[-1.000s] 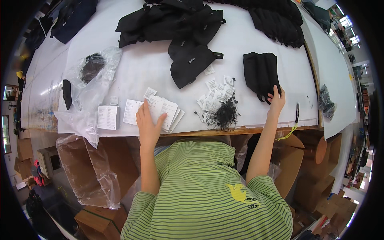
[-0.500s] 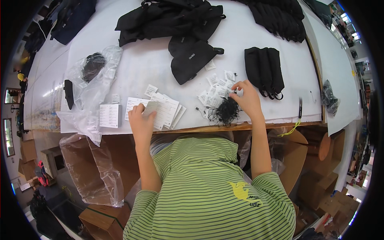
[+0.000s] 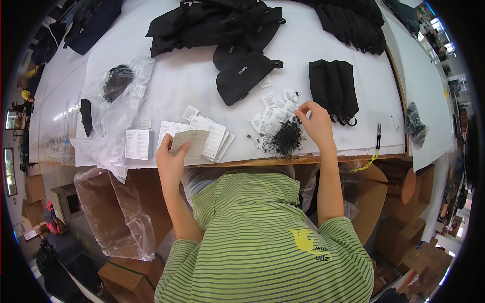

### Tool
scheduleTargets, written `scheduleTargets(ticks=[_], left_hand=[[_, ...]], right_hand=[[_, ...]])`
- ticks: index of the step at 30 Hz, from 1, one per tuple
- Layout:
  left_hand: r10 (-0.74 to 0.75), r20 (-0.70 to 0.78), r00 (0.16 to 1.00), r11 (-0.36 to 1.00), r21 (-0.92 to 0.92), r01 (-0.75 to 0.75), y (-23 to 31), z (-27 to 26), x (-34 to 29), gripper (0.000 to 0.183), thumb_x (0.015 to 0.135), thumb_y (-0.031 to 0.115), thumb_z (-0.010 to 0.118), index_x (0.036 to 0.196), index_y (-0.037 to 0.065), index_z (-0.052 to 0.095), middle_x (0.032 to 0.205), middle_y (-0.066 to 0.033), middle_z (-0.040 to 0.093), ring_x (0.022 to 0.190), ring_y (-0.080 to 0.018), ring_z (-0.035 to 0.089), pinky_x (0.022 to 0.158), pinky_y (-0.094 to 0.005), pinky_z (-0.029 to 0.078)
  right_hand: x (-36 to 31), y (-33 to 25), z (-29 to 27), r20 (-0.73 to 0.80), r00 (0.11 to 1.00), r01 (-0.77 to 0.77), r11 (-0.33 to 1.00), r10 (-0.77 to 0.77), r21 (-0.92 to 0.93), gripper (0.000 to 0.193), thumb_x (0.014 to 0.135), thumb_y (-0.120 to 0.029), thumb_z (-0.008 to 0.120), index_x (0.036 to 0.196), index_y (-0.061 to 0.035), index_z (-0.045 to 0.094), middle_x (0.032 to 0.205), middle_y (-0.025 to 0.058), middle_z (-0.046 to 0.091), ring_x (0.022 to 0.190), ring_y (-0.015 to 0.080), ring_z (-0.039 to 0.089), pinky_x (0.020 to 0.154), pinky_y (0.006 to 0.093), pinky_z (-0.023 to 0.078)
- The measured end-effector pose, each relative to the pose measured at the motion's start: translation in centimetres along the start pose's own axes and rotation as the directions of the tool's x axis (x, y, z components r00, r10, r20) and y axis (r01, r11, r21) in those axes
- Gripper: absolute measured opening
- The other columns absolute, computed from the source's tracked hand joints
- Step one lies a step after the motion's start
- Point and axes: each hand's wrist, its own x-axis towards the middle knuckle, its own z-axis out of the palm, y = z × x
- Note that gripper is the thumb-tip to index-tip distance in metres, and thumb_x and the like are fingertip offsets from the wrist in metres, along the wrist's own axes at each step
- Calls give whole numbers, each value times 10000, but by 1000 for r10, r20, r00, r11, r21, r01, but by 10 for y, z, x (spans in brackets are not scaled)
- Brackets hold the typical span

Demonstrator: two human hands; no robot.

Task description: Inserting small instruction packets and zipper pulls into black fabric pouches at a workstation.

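Observation:
My left hand (image 3: 172, 156) pinches a printed card (image 3: 191, 141) between thumb and fingers, tilted up off the table. Behind it lie fanned white printed cards (image 3: 216, 137), with a small label (image 3: 190, 112) at their far edge. My right hand (image 3: 314, 120) is over the edge of a tangled heap of black strings (image 3: 286, 139), thumb and forefinger drawn together. Whatever is between those fingertips, perhaps a string, is too small to make out. Small white labels (image 3: 275, 114) lie scattered beside the strings.
A card stack (image 3: 138, 144) and a clear plastic bag (image 3: 121, 108) are on the left. Black fabric pouches (image 3: 242, 76) pile up at the back; more folded black pieces (image 3: 332, 88) lie right. Snips with a yellow cord (image 3: 379, 137) rest near the front edge.
My left hand has lifted the card off the fanned cards, drawing it slightly left and toward me. My right hand has shifted slightly right, its fingertips closer together.

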Motion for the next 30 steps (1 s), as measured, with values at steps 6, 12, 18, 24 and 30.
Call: scheduleTargets(ticks=[6,12,18,24,30], left_hand=[[0,13,1000,999,35,0,0,-1,1,272,769,90,701,806,-33,462,729,-96,544,708,-156,455,694,-277,418],[-40,28,999,999,-20,40,5,-1,1,242,787,93,693,880,-59,530,819,-126,631,763,-160,551,739,-286,448],[-30,47,998,999,-39,32,-5,1,3,253,796,96,686,935,-67,551,866,-143,654,787,-171,586,746,-295,463],[-23,56,998,999,-27,25,-9,1,2,276,813,100,669,984,-73,540,890,-169,661,807,-182,613,743,-309,476],[-31,119,992,992,-119,45,-5,-1,0,336,825,129,670,1065,-67,541,919,-123,640,845,-159,582,759,-279,464]], right_hand=[[-12,13,9,66,987,-137,979,148,-152,158,746,-173,714,797,-73,603,737,68,580,702,256,575,638,377,445],[-9,12,-6,-58,998,-3,995,-3,-98,132,766,-139,700,834,-62,618,735,45,601,648,215,566,596,336,436],[-5,-44,-42,-76,997,28,849,15,527,92,862,-123,642,879,-35,622,756,32,659,575,84,544,541,219,403],[-7,-73,-72,-194,970,244,554,-149,796,107,944,-126,523,973,-22,526,837,156,682,643,171,633,591,259,437],[-13,-33,-77,-96,985,-68,845,140,530,109,917,-147,576,925,-39,567,779,83,656,636,122,602,588,242,415]])
